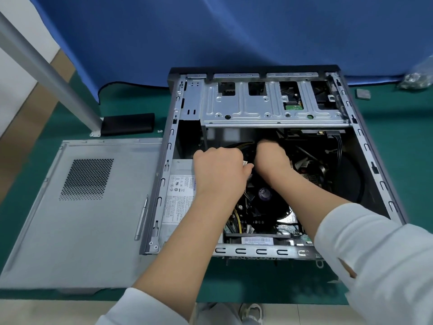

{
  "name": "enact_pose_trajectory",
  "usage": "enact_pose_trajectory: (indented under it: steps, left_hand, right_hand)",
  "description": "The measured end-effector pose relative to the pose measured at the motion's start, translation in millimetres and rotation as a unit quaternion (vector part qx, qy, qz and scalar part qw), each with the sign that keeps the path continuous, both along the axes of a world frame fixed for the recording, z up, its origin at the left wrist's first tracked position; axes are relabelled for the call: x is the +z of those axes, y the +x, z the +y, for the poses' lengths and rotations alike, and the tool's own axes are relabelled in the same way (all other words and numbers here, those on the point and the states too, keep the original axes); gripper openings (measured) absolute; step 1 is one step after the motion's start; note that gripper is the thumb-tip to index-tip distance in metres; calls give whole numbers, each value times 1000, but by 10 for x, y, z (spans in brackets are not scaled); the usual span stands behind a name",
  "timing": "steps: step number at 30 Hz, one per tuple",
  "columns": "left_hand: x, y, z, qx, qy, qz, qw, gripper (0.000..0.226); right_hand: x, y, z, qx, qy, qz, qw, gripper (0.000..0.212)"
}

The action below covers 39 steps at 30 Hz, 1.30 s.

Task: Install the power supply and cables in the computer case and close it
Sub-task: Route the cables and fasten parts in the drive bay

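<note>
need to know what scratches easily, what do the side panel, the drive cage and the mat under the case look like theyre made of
Side panel: looks like painted sheet metal, matte grey, with a punched vent grid.
Drive cage: bare stamped steel by its look, silvery and shiny, with pressed ribs and holes.
Mat: smooth green, probably rubber or vinyl; cannot tell which.

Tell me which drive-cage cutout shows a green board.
The third cutout from the left: a green board shows at its lower edge; the other three look dark.
</note>
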State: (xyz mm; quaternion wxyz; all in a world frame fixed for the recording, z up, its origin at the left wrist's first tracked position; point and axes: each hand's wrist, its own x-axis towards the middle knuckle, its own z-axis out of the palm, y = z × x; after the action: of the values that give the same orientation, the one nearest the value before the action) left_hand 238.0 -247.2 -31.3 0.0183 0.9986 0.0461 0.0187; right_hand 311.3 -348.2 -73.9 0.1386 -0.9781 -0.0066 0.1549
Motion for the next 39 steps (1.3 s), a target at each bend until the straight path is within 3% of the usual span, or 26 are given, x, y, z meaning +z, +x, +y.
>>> enact_pose_trajectory:
  steps: [15,24,32,39]
  left_hand:
    - [-17,-18,3,1,1,-19,1000,35]
    - [-14,-11,3,3,-1,-17,1000,31]
    - [15,-11,2,3,7,-10,1000,31]
    - [26,-20,-1,1,18,2,1000,28]
  right_hand:
    - [-16,56,-17,20,-24,-16,999,31]
    - [-4,5,-55,1,-10,-76,997,24]
    - [38,5,40,120,-129,-65,982,26]
    - [77,19,35,148,-137,-25,979,22]
